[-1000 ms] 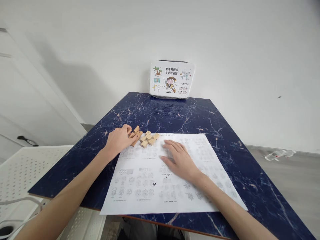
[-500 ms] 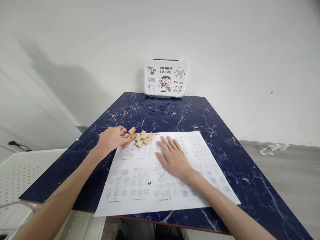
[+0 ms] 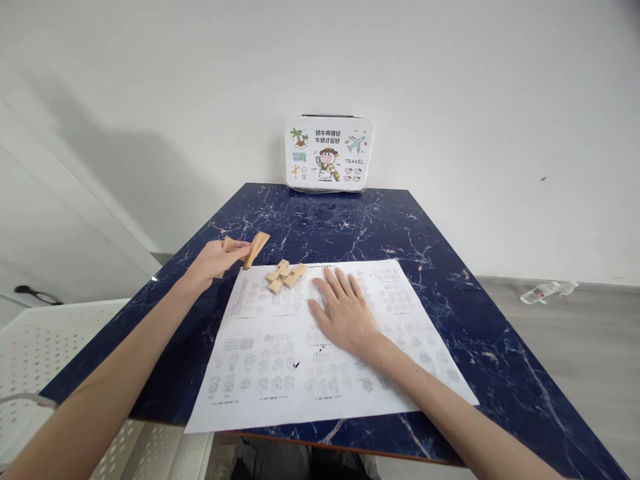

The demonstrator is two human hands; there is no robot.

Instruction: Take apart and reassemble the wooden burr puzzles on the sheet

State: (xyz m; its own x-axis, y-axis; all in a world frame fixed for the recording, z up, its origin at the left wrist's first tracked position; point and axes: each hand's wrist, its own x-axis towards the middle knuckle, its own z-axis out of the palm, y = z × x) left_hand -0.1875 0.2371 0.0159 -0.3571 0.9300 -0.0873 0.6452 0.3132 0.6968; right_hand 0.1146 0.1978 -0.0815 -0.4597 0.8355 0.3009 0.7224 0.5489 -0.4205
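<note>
My left hand point(image 3: 213, 261) is pinched on two notched wooden puzzle sticks point(image 3: 254, 248), lifted slightly above the dark blue marble table point(image 3: 400, 227) just beyond the paper's left far corner. A small cluster of interlocked wooden puzzle pieces point(image 3: 284, 275) lies on the far edge of a white printed sheet point(image 3: 280, 360). My right hand point(image 3: 345, 312) lies flat on that sheet with fingers spread, a little to the right of the cluster, holding nothing.
A white box with cartoon travel pictures point(image 3: 327, 155) stands against the wall at the table's far edge. A white perforated shelf point(image 3: 60, 327) sits to the left below the table. A clear plastic bottle point(image 3: 543, 291) lies on the grey floor at right.
My left hand has picked the two sticks up off the paper and pulled them left and away from the cluster. My right hand has stayed flat on the sheet.
</note>
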